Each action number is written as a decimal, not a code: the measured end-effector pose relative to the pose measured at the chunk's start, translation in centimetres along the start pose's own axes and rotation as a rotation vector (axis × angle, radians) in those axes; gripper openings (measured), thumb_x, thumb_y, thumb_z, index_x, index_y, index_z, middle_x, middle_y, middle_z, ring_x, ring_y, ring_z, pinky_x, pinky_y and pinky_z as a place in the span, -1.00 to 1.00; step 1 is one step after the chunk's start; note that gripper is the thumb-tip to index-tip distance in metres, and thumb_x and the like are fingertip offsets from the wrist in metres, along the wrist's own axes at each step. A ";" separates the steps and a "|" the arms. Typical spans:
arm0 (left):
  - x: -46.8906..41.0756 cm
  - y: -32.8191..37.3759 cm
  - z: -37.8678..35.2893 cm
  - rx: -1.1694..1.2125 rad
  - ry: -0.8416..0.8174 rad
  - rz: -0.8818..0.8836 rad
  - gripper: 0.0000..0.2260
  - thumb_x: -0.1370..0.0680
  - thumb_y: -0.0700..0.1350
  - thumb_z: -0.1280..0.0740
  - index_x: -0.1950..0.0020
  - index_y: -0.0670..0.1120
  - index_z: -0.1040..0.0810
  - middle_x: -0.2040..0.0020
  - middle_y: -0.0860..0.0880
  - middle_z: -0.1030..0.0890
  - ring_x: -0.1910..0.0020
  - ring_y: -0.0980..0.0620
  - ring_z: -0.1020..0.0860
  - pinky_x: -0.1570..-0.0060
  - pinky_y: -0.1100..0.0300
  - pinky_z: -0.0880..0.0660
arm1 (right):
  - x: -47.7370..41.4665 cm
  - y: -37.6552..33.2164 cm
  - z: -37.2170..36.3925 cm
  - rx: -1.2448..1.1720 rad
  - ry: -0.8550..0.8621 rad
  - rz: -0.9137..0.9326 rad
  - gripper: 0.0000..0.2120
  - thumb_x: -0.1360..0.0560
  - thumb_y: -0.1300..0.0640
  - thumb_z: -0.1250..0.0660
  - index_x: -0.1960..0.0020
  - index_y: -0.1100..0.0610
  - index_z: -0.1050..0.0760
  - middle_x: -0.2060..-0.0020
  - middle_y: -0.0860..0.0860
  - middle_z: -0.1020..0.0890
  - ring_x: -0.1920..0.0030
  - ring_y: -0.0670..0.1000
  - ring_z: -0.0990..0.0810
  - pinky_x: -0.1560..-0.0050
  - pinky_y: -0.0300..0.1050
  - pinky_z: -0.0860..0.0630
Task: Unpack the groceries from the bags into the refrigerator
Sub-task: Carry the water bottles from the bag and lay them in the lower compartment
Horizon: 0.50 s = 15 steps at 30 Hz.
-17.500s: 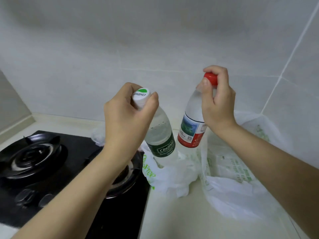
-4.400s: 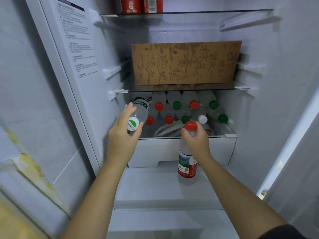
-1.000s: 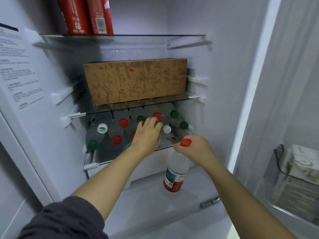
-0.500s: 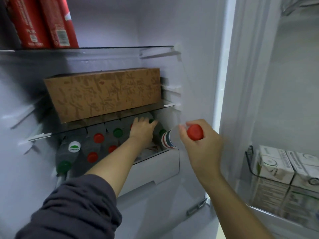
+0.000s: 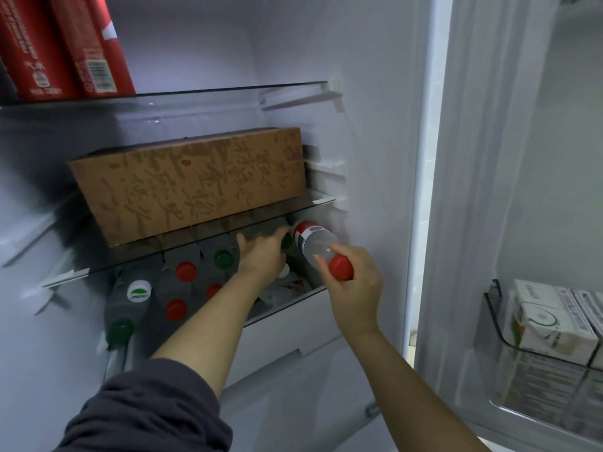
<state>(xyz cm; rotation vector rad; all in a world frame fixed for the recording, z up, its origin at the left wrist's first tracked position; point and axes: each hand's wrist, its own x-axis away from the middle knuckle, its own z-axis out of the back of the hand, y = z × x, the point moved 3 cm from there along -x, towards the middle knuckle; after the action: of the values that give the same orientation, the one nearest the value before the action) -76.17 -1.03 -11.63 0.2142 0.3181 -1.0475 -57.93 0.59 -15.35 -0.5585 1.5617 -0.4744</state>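
Observation:
My right hand grips the red-capped water bottle near its cap and holds it almost level, base first, at the right end of the white drawer. My left hand reaches into that drawer with its fingers stretched over the lying bottles; its fingertips are blurred. Several bottles with red and green caps lie stacked in the drawer, among them the bottle with the white and green cap at the left.
A brown cardboard box fills the glass shelf just above the drawer. Red cartons stand on the top shelf. The open door's bin at the right holds white cartons. The fridge's right wall is close to the bottle.
My right hand has pushed the red-capped bottle further into the drawer's right end. My left hand has stayed among the stacked bottles.

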 end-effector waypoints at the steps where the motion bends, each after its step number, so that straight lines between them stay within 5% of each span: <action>1: 0.1 -0.2 -0.1 0.023 0.015 0.002 -0.54 -0.55 -0.16 -0.26 -0.44 0.06 -0.28 0.03 -0.11 -0.58 -0.08 -0.15 -0.51 -0.34 -0.20 -0.11 | 0.3 0.5 -0.6 0.035 -0.035 -0.002 -0.70 -0.46 -0.04 -0.42 -0.07 0.14 -0.60 0.10 0.01 -0.60 0.12 -0.07 -0.53 0.10 -0.39 -0.48; 7: 0.7 -1.2 -0.6 0.132 0.116 -0.007 -0.66 -0.50 -0.18 -0.28 -0.25 0.02 -0.37 0.18 -0.05 -0.55 0.05 -0.10 -0.51 -0.25 -0.09 -0.14 | 1.8 2.6 -2.3 0.099 -0.179 -0.137 -0.65 -0.49 0.07 -0.46 -0.26 0.00 -0.55 0.02 -0.04 -0.57 0.07 -0.10 -0.52 0.10 -0.33 -0.51; 15: 1.6 -1.8 -0.7 0.206 0.258 -0.038 -0.67 -0.49 -0.19 -0.32 -0.24 0.01 -0.44 0.19 -0.03 -0.58 0.07 -0.09 -0.51 -0.22 -0.06 -0.16 | 0.8 4.1 -3.6 0.139 -0.256 -0.306 -0.58 -0.57 0.00 -0.34 -0.42 -0.01 -0.44 -0.10 0.00 -0.62 -0.03 -0.05 -0.55 -0.03 -0.08 -0.57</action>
<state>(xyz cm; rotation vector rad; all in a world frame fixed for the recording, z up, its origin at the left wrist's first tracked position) -77.10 -2.96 -12.85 0.5323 0.4481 -1.0915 -61.83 3.21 -18.25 -0.7252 1.1938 -0.7085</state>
